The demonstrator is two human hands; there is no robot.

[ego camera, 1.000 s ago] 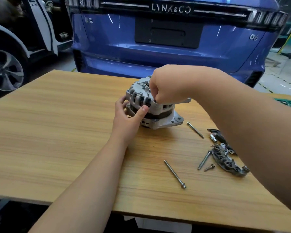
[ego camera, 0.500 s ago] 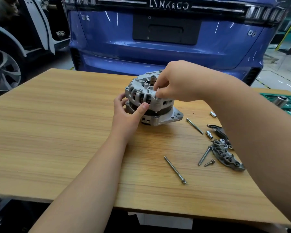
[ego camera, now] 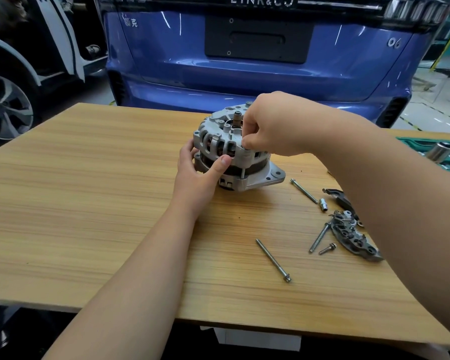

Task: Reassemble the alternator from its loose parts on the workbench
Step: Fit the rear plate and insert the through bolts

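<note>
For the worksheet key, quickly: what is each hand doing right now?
Left hand: grips the side of the alternator.
Right hand: pinches the head of a bolt seated in its rim.

rectifier plate [ego camera: 353, 239] partly behind right forearm [ego camera: 400, 203], green tray [ego camera: 407, 141] cut by right edge

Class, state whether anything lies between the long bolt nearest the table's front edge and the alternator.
Nothing visible does. Only bare table lies between the bolt and the alternator. The left hand grips the alternator's left side, off that path.
</note>
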